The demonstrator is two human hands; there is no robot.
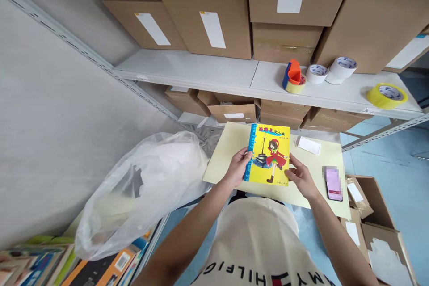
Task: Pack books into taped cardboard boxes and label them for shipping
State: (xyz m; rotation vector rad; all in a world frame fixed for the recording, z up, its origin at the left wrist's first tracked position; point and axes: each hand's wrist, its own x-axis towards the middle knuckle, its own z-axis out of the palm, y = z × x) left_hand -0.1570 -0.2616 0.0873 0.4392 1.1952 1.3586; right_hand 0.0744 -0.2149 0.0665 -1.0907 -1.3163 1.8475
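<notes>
A yellow book [269,154] with a blue spine and a cartoon girl in red on its cover is held face up between both hands. My left hand [238,167] grips its left edge at the spine, thumb on the cover. My right hand [301,178] grips its lower right edge, fingers curled on the cover. The book hovers just above a pale yellow board [231,145] that serves as a work surface.
A phone [334,183] and a white label [308,145] lie on the board. A large clear plastic bag [140,187] is at left, books [100,268] below it. An open carton [375,219] sits at right. Tape rolls [386,95] and a tape dispenser [294,76] rest on the shelf under cartons.
</notes>
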